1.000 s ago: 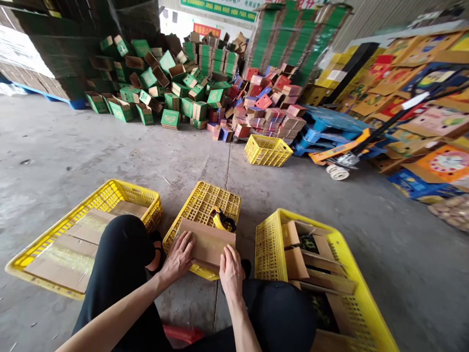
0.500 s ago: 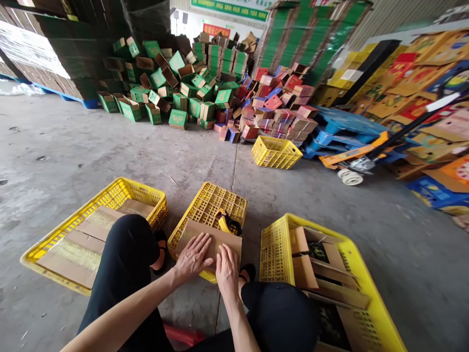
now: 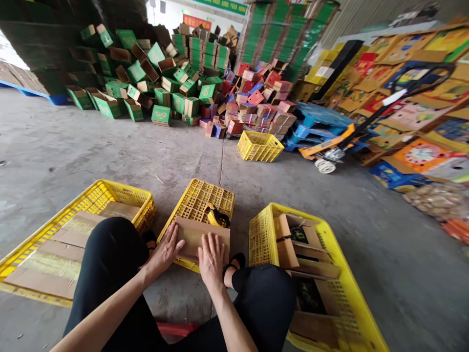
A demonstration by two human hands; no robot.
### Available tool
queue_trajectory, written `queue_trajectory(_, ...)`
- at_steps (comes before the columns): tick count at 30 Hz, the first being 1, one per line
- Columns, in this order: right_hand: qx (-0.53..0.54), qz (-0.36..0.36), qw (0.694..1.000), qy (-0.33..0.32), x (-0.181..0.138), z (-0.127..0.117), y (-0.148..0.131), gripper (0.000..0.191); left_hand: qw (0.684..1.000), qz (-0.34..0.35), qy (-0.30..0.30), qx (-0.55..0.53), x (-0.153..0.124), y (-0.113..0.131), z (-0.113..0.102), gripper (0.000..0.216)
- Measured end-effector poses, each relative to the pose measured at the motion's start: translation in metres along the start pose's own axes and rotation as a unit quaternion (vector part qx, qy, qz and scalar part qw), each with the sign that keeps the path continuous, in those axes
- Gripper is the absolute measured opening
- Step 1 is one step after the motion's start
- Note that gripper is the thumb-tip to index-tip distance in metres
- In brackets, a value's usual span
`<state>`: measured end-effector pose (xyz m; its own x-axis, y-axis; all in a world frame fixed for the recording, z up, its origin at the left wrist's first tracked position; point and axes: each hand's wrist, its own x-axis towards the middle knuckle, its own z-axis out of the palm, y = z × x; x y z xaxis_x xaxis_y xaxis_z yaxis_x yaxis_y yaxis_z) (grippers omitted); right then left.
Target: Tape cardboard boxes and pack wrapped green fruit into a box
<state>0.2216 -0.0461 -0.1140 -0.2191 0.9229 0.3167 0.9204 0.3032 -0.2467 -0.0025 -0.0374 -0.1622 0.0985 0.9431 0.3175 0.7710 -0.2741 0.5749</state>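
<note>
A closed brown cardboard box (image 3: 193, 235) lies on an upturned yellow crate (image 3: 194, 195) between my knees. My left hand (image 3: 166, 248) rests at the box's left edge with its fingers stretched out. Flat on the top, right of the middle, lies my right hand (image 3: 211, 259), fingers extended. Just behind the box a yellow and black tape dispenser (image 3: 217, 215) sits on the crate. To the left, a yellow crate (image 3: 144, 208) holds closed, taped boxes (image 3: 54, 259). In the right-hand yellow crate (image 3: 261, 239) stand open boxes (image 3: 287, 253) with dark contents I cannot make out.
Farther off, another yellow crate (image 3: 260, 146) stands on the concrete floor. Behind it are heaps of green boxes (image 3: 161, 115) and red boxes (image 3: 256, 98). An orange pallet jack (image 3: 330, 146) and blue pallets (image 3: 318, 117) are at the right. Something red (image 3: 176, 328) shows below me.
My left hand has slid from the box's top to its left edge. My right hand stays on top, its fingers now flatter. The view has turned slightly right.
</note>
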Motion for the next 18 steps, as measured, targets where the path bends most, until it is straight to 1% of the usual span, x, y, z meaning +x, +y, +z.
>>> queue_trajectory(2, 0.016, -0.032, 0.998, -0.049, 0.002, 0.003, -0.022, 0.051, 0.998, -0.028, -0.015, -0.058, -0.001, -0.001, 0.001, 0.072)
queue_trajectory(4, 0.043, -0.066, 0.994, -0.079, 0.006, 0.009, -0.045, 0.056, 0.992, -0.058, -0.029, -0.112, -0.001, -0.004, -0.001, 0.068)
queue_trajectory(6, 0.059, -0.086, 0.990, -0.100, 0.010, 0.015, -0.063, 0.059, 0.984, -0.081, -0.038, -0.151, -0.001, -0.006, -0.003, 0.066)
queue_trajectory(8, 0.073, -0.085, 0.987, -0.110, 0.014, 0.018, -0.072, 0.058, 0.980, -0.091, -0.045, -0.170, -0.002, -0.008, -0.005, 0.066)
queue_trajectory(10, 0.081, -0.066, 0.988, -0.111, 0.016, 0.018, -0.068, 0.057, 0.980, -0.096, -0.050, -0.169, -0.003, -0.010, -0.006, 0.066)
queue_trajectory(12, 0.074, -0.035, 0.991, -0.104, 0.017, 0.014, -0.055, 0.055, 0.982, -0.096, -0.054, -0.156, -0.004, -0.010, -0.005, 0.067)
queue_trajectory(18, 0.009, 0.048, 0.996, -0.079, 0.006, 0.002, 0.005, 0.058, 0.992, -0.072, -0.034, -0.096, -0.006, -0.006, -0.002, 0.071)
